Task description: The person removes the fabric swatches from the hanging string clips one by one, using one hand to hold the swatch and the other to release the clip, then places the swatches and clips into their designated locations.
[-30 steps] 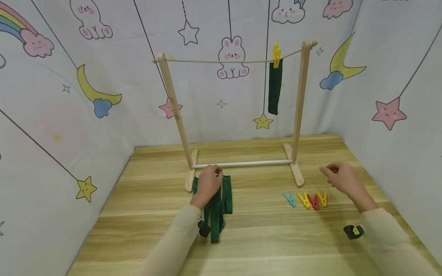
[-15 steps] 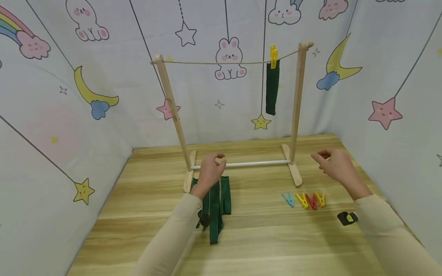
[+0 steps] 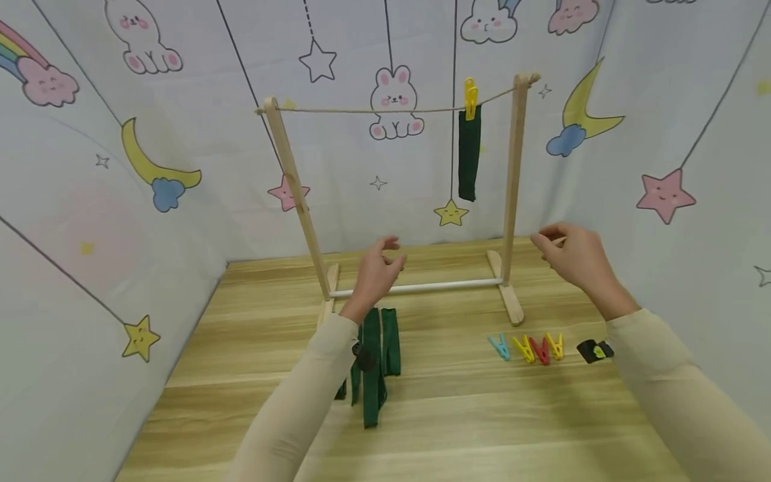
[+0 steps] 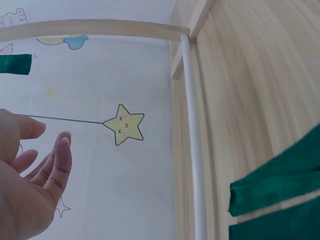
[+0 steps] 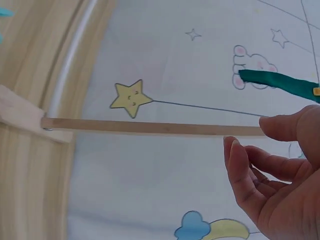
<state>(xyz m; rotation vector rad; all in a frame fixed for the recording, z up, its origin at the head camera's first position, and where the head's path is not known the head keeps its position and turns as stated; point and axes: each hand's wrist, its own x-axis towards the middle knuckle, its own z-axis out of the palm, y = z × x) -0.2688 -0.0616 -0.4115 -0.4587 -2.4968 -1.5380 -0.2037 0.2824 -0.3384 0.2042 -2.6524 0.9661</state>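
Note:
My left hand (image 3: 376, 271) is raised in front of the white crossbar (image 3: 446, 286) of a wooden rack, holding nothing, its fingers loosely bent and apart from the thumb. Below its wrist, dark green cloth strips (image 3: 372, 375) lie on the table, partly hidden by the sleeve. My right hand (image 3: 572, 258) hovers to the right of the right post (image 3: 515, 181); in the right wrist view a gap separates thumb and fingers, with nothing held. From the rope (image 3: 337, 111) hangs one green strip (image 3: 470, 157), clipped by a yellow clothespin (image 3: 470, 100).
A blue clothespin (image 3: 499, 347), a red clothespin (image 3: 539, 350) and two yellow ones lie in a row at the table's right. The left post (image 3: 295, 194) stands behind the left forearm. A printed curtain (image 3: 361, 221) encloses the wooden table (image 3: 458, 422).
Both hands have risen from the table. The left has left the green strips and its fingers have spread; the right has moved up and slightly left. The view has shifted a little.

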